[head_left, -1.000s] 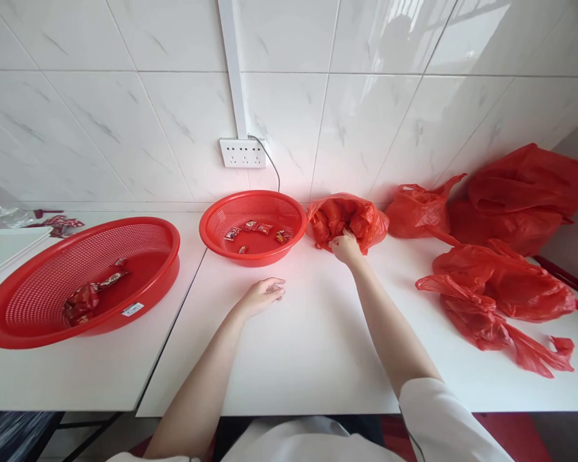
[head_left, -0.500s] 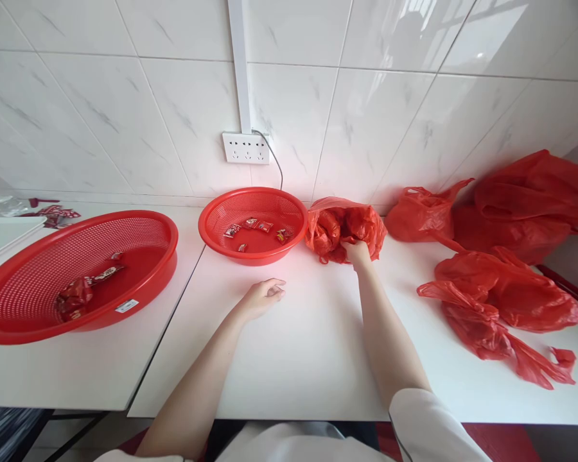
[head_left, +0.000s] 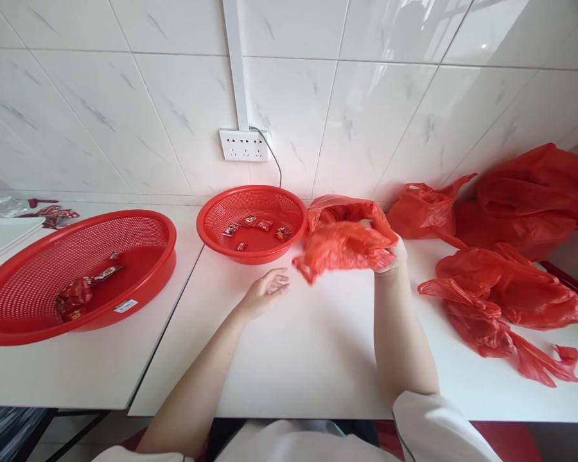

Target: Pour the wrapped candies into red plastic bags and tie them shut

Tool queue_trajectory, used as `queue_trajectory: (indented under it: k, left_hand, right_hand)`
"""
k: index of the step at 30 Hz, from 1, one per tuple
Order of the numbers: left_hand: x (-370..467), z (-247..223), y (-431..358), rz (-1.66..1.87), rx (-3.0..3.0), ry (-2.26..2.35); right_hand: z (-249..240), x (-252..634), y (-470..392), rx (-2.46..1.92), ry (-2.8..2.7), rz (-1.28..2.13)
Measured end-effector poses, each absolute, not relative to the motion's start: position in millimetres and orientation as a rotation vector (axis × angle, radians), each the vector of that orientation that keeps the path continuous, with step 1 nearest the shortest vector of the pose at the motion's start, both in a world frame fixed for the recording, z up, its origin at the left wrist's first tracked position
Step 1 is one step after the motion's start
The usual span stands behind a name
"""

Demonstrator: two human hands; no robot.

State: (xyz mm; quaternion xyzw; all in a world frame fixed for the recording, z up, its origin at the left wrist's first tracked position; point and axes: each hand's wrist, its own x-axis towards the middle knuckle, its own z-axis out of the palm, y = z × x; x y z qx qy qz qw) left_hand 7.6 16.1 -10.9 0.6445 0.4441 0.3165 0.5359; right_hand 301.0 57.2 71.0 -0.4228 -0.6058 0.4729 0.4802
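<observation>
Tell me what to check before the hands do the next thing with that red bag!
1. Right hand has hold of the crumpled red bag: ok.
2. Bag lifted off the white table: ok.
3. Left hand free and open beside it: ok.
4. Small red basket within easy reach, a few wrapped candies inside: ok.
5. Anything inside the held bag: cannot tell.
6. Other red bags lying apart on the right: ok.

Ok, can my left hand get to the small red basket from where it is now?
Probably yes. The left hand rests open on the white table, just in front of the small red basket, with bare tabletop between them. The red bag in the right hand hangs off to the side, not across that path.
</observation>
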Motion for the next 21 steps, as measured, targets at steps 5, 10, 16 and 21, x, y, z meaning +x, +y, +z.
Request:
queue_trajectory:
  k: [5,10,16,21]
  left_hand:
    - [18,14,4,0.861,1.226,0.62]
    - [20,14,-2,0.781,1.311,0.633]
    - [3,31,-2,0.67,1.363,0.719]
    - [-16,40,3,0.67,1.506,0.768]
  right_hand:
    - [92,257,35,-0.923,-1.629,1.352]
    - [93,226,30,-0.868,-1.652,1.376]
    - [92,243,33,-0.743,-1.278,1.438]
    - [97,267,29,-0.791,-1.255,1.297]
